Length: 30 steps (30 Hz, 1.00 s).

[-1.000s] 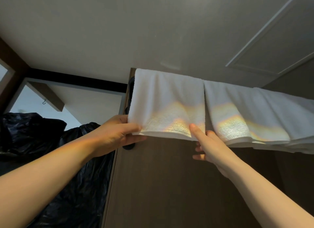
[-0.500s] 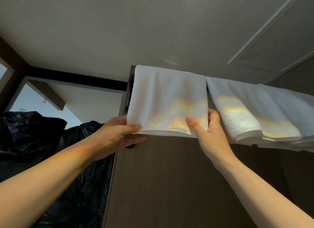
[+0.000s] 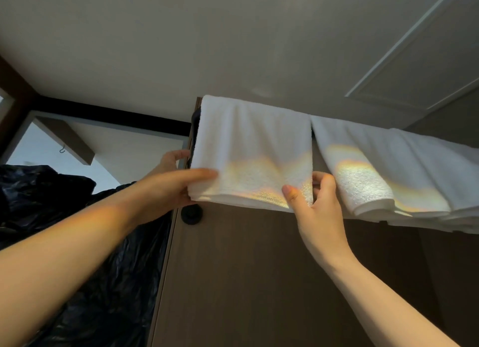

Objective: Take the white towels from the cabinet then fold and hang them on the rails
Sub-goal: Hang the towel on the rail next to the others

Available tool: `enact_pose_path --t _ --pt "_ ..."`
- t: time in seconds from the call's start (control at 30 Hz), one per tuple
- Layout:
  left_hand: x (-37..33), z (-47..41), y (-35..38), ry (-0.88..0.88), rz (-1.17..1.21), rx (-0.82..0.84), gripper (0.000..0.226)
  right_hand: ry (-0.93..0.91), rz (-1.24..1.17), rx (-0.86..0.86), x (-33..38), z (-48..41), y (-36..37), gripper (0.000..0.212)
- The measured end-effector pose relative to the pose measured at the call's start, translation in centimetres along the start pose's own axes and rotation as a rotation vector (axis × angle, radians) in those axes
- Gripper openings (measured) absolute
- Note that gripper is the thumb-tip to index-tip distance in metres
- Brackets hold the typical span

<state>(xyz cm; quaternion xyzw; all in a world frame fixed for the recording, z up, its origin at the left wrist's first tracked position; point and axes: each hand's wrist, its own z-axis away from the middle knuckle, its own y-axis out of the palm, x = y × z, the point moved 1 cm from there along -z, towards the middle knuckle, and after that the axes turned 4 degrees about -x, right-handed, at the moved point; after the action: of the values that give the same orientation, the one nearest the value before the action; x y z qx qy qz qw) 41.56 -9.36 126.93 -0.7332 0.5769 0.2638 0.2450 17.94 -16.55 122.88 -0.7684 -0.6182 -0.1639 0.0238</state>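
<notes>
Upper centre of the frame, against the top of the brown wooden panel [image 3: 259, 269], the folded white towel [image 3: 254, 144] hangs draped over what I take to be the rail, which the cloth hides. The left hand [image 3: 171, 188] pinches its lower left corner, thumb on the front and fingers behind, just as it did a second ago. What is new is on the other side. The right hand [image 3: 318, 204], which a second ago only laid a fingertip on the lower edge, has now closed thumb and fingers on the lower right corner. A narrow dark slit also shows near the top between this towel and the neighbouring towel [image 3: 363, 170], where the two met before. Further towels [image 3: 440, 170] lap along toward the right edge. To my eye this one is already hung, and both hands are squaring it and pulling the hem level. A black plastic bag [image 3: 77, 243] bulges at lower left, and a dark round knob [image 3: 191, 213] sits just below the left hand.
</notes>
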Motion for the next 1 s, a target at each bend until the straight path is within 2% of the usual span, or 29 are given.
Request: enact_pose_path --t 0.07,0.17,0.27,0.37,0.47,0.6,0.7,1.0 --pt "-1.4 -0.9 0.5 -0.022 0.021 0.028 0.072 -0.032 0.041 0.005 0.3 0.5 0.0 0.042" --pt "-2.6 -1.7 1.5 0.004 -0.042 -0.17 0.042 -0.107 0.195 0.023 0.7 1.0 -0.2 0.056" --pt "-2.3 -2.1 1.8 0.088 -0.146 -0.265 0.03 -0.216 0.516 0.081 1.8 1.4 -0.9 0.061" --pt "-2.0 -2.4 1.5 0.119 -0.18 -0.264 0.027 -0.403 0.791 0.0 4.4 0.7 -1.4 0.059" --pt "-1.9 -2.6 1.5 0.137 -0.199 -0.261 0.024 -0.511 0.78 -0.045 7.0 -2.5 -0.2 0.048" --pt "-1.7 -2.7 1.4 0.157 -0.213 -0.257 0.028 -0.569 0.776 0.121 8.6 -9.0 4.5 0.057" --pt "-1.6 -2.8 1.4 0.16 -0.208 -0.263 0.025 -0.557 0.863 0.231 8.5 -11.5 7.0 0.051" --pt "-1.3 -3.4 1.8 0.169 -0.198 -0.254 0.024 -0.617 0.912 0.177 7.5 -12.0 6.7 0.05"
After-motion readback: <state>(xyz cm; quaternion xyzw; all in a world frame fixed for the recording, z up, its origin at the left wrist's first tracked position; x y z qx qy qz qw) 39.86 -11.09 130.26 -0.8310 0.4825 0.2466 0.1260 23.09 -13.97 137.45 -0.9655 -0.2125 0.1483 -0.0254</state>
